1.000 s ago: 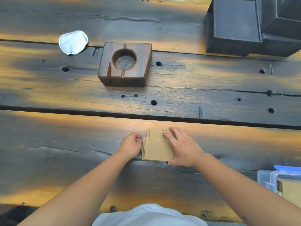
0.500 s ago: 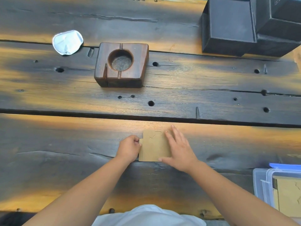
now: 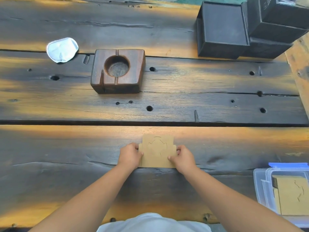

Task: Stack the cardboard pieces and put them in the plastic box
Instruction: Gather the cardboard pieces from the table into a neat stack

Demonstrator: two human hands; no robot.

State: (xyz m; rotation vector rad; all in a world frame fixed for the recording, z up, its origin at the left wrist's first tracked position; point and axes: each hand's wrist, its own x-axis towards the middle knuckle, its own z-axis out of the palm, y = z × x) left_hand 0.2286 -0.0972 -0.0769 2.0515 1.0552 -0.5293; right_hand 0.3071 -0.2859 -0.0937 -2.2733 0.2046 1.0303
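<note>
Nearest to us, at the lower right, we are seeing the clear plastic box with a blue lid edge [image 3: 260, 186], already holding flat tan cardboard inside, well apart from where we are working. Further out, we are pinching the small stack of flat tan cardboard pieces with die-cut curves [image 3: 158, 152] from both sides on the dark weathered wooden plank table [image 3: 66, 164]: our left hand [image 3: 130, 155] is curled closed against the stack's left edge, and our right hand [image 3: 183, 157] is closed on its right edge, thumb on top. We are judging that we are squaring the stack before carrying it. From here the pieces could be fanning or slipping out if our grip is uneven as we are lifting, and the side tabs could be catching on the box rim. Beyond sit a square dark-brown wooden block with a round hollow [image 3: 117, 71], a crumpled white foil lid [image 3: 61, 49], and black square boxes [image 3: 222, 29].
</note>
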